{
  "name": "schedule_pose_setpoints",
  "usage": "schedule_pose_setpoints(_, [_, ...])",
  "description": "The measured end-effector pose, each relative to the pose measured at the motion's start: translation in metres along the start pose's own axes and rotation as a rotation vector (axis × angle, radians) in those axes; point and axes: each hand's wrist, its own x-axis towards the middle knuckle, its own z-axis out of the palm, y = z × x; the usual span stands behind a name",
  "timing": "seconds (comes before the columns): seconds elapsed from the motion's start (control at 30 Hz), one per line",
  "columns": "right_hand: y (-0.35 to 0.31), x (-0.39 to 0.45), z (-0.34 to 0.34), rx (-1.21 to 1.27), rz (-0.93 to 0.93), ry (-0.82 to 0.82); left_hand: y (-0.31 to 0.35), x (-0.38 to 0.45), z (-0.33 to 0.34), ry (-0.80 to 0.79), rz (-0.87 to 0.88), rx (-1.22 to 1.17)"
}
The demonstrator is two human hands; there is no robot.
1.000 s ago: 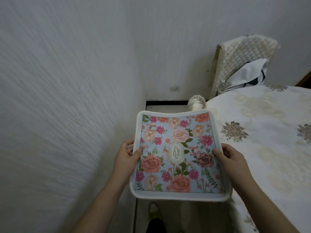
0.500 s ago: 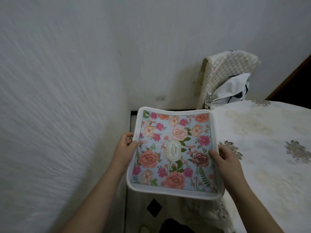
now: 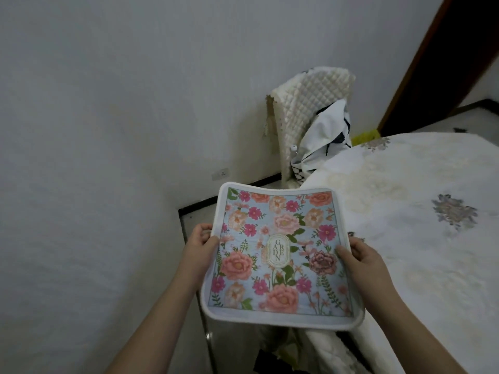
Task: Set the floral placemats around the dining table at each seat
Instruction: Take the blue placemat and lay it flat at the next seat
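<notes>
Here, nearest the camera, 2 hands carry 1 floral placemat [image 3: 280, 255] flat and face up in the air. The left hand [image 3: 201, 245] grips its left edge, thumb on top and fingers curled under; the right hand [image 3: 361, 259] grips the right edge the same way. The placemat hangs just beside the table [image 3: 421, 238], its right side overlapping the table's near edge in view, though whether it touches the cloth I cannot tell. The cream tablecloth with grey flower motifs shows no placemat laid on the part in view. Beyond stands a chair [image 3: 310, 103] with a quilted cover, a white and dark bag [image 3: 324, 136] resting on it, against the wall [image 3: 135, 103]. I judge this the carrying step. Next, the placemat needs swinging right over the table and lowering flat, square to the edge at a seat, before both hands let go.
</notes>
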Motion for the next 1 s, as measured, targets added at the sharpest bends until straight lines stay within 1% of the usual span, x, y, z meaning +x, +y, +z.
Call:
schedule_pose_setpoints(0.13, [0.0, 0.01, -0.011, 0.096, 0.031, 0.071, 0.032, 0.025, 0.024, -0.065, 0.026, 0.052])
schedule_pose_setpoints(0.23, [0.006, 0.012, -0.022, 0.124, 0.062, 0.15, 0.054, 0.034, 0.051, -0.13, 0.079, 0.113])
schedule_pose_setpoints(0.4, [0.018, 0.006, -0.046, 0.146, 0.113, 0.292, 0.075, 0.05, 0.097, -0.3, 0.064, 0.168])
schedule_pose_setpoints(0.57, [0.037, -0.008, -0.059, 0.178, 0.199, 0.464, 0.085, 0.073, 0.15, -0.505, 0.067, 0.22])
schedule_pose_setpoints(0.73, [0.05, -0.023, -0.056, 0.221, 0.288, 0.645, 0.083, 0.101, 0.2, -0.693, 0.1, 0.315])
schedule_pose_setpoints(0.9, [0.054, -0.031, -0.036, 0.31, 0.359, 0.818, 0.082, 0.126, 0.231, -0.868, 0.094, 0.4])
schedule_pose_setpoints(1.0, [0.06, -0.035, -0.025, 0.349, 0.376, 0.896, 0.084, 0.138, 0.249, -0.962, 0.158, 0.498])
